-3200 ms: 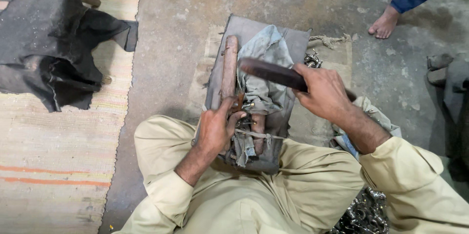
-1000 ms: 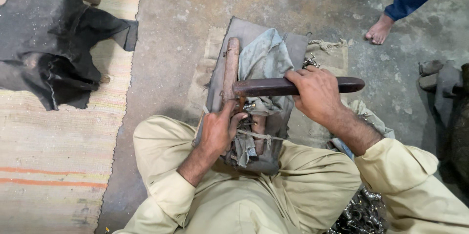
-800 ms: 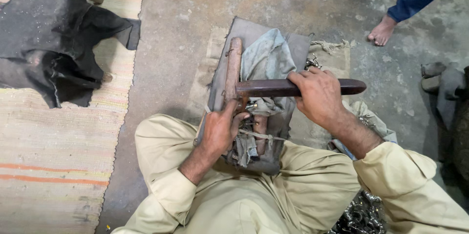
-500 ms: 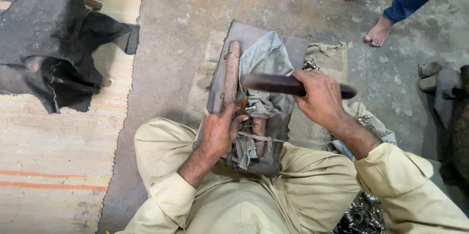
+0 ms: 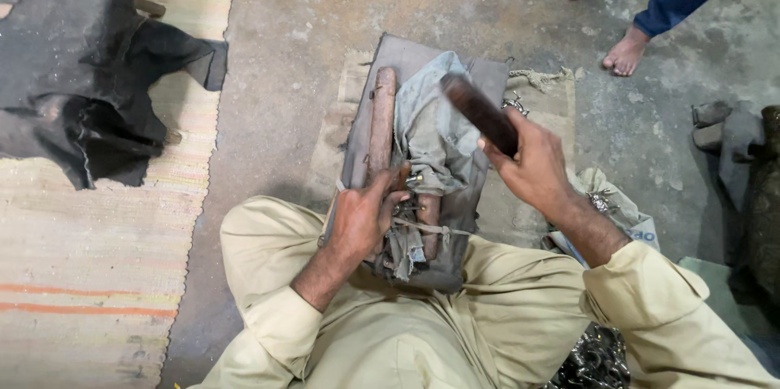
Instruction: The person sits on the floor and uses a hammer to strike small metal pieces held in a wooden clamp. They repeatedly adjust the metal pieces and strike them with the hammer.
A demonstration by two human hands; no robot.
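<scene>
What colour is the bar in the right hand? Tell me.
Dark brown, nearly black bar, gripped by the right hand; head view.

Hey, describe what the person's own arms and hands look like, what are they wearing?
Both arms wear loose khaki-beige long sleeves with buttoned-style cuffs pushed partway up the forearms, matching the trousers. The left hand and right hand are bare: no gloves, rings, watch or bracelets visible.
</scene>
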